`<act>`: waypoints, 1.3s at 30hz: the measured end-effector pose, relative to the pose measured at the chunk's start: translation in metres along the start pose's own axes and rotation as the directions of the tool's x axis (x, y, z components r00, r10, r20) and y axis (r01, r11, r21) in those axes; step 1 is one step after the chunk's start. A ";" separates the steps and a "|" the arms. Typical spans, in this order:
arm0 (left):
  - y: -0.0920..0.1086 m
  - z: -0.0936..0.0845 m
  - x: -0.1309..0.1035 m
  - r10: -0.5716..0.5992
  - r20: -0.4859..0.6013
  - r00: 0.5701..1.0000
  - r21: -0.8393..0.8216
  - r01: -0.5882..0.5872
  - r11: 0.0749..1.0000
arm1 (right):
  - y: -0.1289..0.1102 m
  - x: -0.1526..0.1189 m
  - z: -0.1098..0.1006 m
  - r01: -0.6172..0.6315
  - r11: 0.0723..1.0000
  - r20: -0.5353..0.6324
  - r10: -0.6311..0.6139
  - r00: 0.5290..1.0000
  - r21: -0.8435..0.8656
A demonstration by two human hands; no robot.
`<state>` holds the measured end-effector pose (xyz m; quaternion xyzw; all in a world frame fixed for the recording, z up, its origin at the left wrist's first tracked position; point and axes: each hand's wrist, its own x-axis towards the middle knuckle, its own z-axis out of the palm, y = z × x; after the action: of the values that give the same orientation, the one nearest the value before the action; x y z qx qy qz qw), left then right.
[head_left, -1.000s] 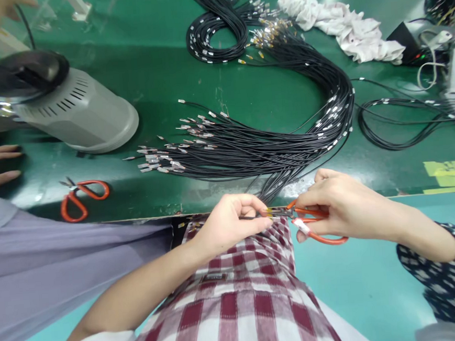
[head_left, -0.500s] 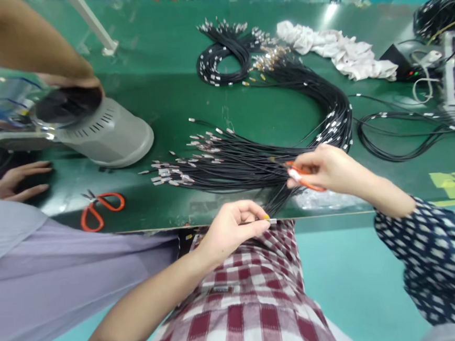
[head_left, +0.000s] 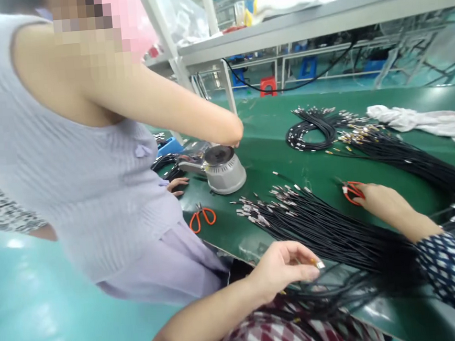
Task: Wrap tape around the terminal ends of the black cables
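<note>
My left hand (head_left: 284,268) is near the table's front edge, thumb and fingertips pinched on a cable end with a small white tag (head_left: 320,264). Further right, my right hand (head_left: 375,198) holds orange-handled snips (head_left: 353,192) above the green table, their tips pointing left. Between my hands lies a fanned bundle of black cables (head_left: 330,225), its tagged ends toward the left. Other black cables run blurred below my left hand and over my checked apron (head_left: 264,335).
At left stands a co-worker (head_left: 107,201), one arm over a grey round device (head_left: 227,176). Orange-handled snips (head_left: 202,217) lie nearby. Behind are a coiled cable bundle (head_left: 311,132), a white cloth (head_left: 424,121) and a shelf (head_left: 318,21) on metal posts.
The view has swung left and up, bringing the co-worker's body and the shelf into sight. My right hand with the snips has moved off the cable bundle to its far side.
</note>
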<state>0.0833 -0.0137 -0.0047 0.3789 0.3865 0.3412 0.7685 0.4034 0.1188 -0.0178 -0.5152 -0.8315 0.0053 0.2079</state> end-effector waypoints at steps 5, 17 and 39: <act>0.012 -0.009 0.003 0.027 0.033 0.999 -0.032 -0.026 0.999 | -0.022 -0.009 -0.009 -0.131 0.977 -0.025 0.129 0.991 -0.168; 0.030 -0.033 0.001 0.311 0.020 0.950 0.230 -0.307 0.924 | -0.227 -0.045 0.019 -0.344 0.579 0.344 0.115 0.932 0.739; 0.025 -0.039 0.002 0.226 0.013 0.974 0.071 -0.226 0.971 | -0.226 -0.047 0.027 -0.460 0.314 0.463 0.068 0.884 0.831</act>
<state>0.0452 0.0125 -0.0003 0.4488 0.3512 0.4114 0.7113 0.2187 -0.0215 -0.0083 -0.4285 -0.6057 0.5957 0.3078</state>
